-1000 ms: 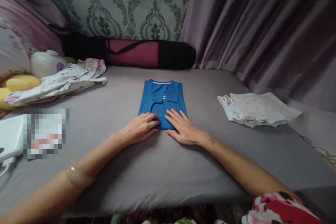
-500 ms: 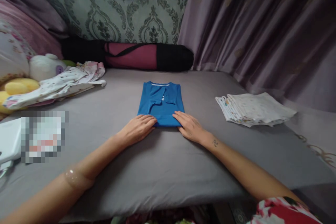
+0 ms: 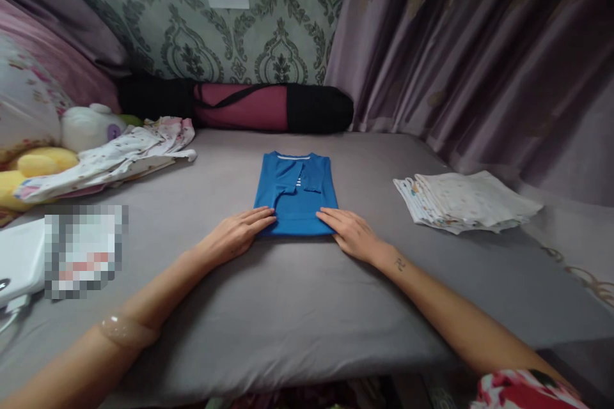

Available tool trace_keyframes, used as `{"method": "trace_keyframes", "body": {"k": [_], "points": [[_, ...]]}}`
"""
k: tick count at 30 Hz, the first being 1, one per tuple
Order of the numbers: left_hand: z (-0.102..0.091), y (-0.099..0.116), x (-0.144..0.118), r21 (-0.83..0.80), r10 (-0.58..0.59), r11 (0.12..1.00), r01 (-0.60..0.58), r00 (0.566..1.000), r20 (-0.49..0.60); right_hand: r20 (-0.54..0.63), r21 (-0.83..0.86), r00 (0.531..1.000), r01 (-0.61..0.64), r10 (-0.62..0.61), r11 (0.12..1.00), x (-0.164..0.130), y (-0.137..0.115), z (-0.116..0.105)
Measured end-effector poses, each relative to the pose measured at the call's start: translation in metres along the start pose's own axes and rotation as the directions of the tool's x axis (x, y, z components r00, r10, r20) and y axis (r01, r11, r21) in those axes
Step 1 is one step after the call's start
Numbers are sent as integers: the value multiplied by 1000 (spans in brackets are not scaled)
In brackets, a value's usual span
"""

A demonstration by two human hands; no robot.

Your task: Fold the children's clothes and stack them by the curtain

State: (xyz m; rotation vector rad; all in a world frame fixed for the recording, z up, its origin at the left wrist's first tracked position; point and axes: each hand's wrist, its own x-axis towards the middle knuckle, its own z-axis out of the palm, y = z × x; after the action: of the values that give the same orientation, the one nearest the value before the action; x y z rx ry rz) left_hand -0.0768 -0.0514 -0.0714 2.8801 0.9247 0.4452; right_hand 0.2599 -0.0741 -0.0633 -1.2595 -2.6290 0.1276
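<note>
A folded blue shirt [image 3: 293, 190] lies flat in the middle of a grey bed sheet [image 3: 288, 307]. My left hand [image 3: 236, 234] rests palm down at the shirt's near left corner, fingertips touching its edge. At the near right corner lies my right hand [image 3: 349, 234], also flat, its fingers on the shirt's edge. Neither hand grips anything. A clear bangle sits on my left forearm.
A stack of folded patterned white cloths [image 3: 467, 199] lies to the right. Loose patterned clothes [image 3: 115, 156] and plush toys [image 3: 43, 160] sit at the left. A rolled maroon and black bag [image 3: 249, 106] lies along the back wall. Purple curtains [image 3: 480, 57] hang on the right.
Both hands have slid apart from the middle of the shirt's near edge to its two near corners, staying flat. The shirt has not moved.
</note>
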Motion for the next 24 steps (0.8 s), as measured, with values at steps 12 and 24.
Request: {"method": "trace_keyframes", "body": {"k": [12, 24], "points": [[-14, -4, 3, -93, -133, 986, 140, 988, 76, -97, -7, 994, 55, -55, 998, 2, 13, 0], [-72, 62, -42, -253, -175, 939, 231, 958, 225, -36, 179, 986, 169, -165, 969, -59, -38, -60]]}}
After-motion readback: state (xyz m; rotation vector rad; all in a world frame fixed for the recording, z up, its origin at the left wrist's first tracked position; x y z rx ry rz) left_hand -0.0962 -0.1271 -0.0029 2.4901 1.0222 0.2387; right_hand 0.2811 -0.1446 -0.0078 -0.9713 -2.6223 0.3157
